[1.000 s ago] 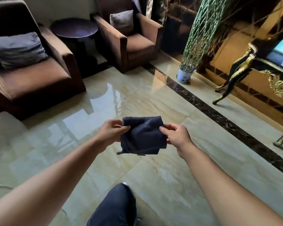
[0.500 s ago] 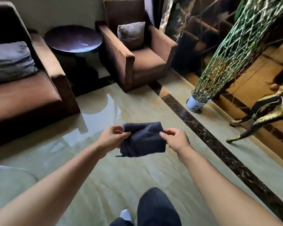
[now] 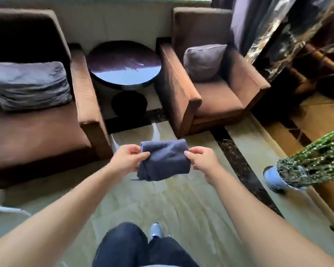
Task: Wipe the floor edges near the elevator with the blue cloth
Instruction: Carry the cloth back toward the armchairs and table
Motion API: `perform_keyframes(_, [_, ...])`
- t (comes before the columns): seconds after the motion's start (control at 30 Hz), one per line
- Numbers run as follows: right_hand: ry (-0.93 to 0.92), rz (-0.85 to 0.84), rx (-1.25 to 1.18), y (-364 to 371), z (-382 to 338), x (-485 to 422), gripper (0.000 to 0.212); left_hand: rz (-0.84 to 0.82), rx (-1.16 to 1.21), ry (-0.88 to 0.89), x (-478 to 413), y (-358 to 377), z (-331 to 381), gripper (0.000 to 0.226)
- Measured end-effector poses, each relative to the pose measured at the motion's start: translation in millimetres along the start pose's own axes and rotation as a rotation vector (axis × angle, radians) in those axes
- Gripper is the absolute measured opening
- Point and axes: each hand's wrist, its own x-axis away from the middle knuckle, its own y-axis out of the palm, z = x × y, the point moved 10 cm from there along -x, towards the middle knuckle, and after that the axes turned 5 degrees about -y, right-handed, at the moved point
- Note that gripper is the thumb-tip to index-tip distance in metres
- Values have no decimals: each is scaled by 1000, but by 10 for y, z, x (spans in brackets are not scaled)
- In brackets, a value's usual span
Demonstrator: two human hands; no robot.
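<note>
A folded dark blue cloth hangs in the air at chest height over the glossy beige marble floor. My left hand pinches its left edge and my right hand pinches its right edge. A dark marble border strip runs along the floor to the right of the cloth. No elevator is visible.
Two brown armchairs, one at left and one at right, flank a round dark side table straight ahead. A green netted plant in a pale pot leans in at the right. My legs and a shoe show at the bottom.
The view has swung left and moved forward, so the armchairs and table are closer and centred. The gold-legged furniture has left the view. Both hands still hold the cloth the same way.
</note>
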Motion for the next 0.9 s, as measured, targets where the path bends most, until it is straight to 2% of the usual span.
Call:
perform_keyframes(0.13, [16,-179,55,777,-522,-928,5,147,10,-63,-758,-790,215,24])
perform_keyframes(0.23, [2,-272,81,1358,-993,-1969,8,219,12,-72,-1659,-1404,499,19])
perform_keyframes(0.4, [-15,-291,151,2113,-1528,-3552,15,275,72,-138,-3222,-2184,816,23])
perform_keyframes(0.6, [21,-308,216,2711,-2047,-5123,8,318,10,-239,-4647,-2828,1302,16])
perform_keyframes(0.8, [112,-341,265,3097,-2179,-6253,14,340,-56,-389,-5649,-3123,1617,12])
perform_keyframes(0.9, [98,-356,269,3410,-2222,-7215,13,429,-99,-418,-6507,-3376,1799,16])
